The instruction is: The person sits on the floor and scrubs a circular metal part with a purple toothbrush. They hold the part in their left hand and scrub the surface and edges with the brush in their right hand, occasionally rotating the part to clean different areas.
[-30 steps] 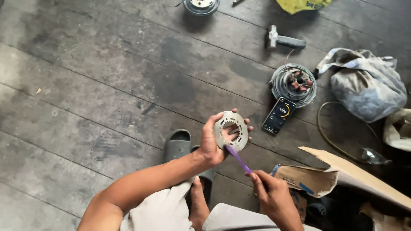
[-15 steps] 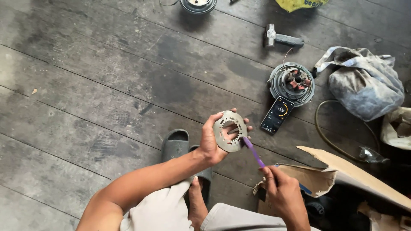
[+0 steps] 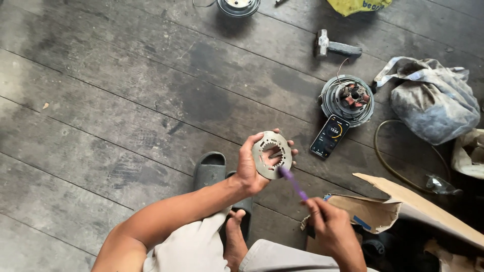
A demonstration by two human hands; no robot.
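Observation:
My left hand (image 3: 253,165) holds a flat round metal ring (image 3: 273,154) with a toothed inner opening, raised above the wooden plank floor (image 3: 126,100). Its fingers wrap the ring's left edge and back. My right hand (image 3: 328,227) grips a thin purple stick-like tool (image 3: 293,183), whose tip touches the lower right edge of the ring. My bare foot (image 3: 233,236) and a grey slipper (image 3: 209,169) are below the left forearm.
A phone with a lit screen (image 3: 329,136) lies by a round motor part with copper windings (image 3: 348,99). A hammer (image 3: 337,47), a grey cloth bag (image 3: 434,100), a thin hose (image 3: 398,166), torn cardboard (image 3: 403,201) and another round part (image 3: 238,6) lie around.
My right hand pulled back to the right and lower, and the purple tool's tip shifted along the ring's lower right edge. The left hand kept the ring in about the same place.

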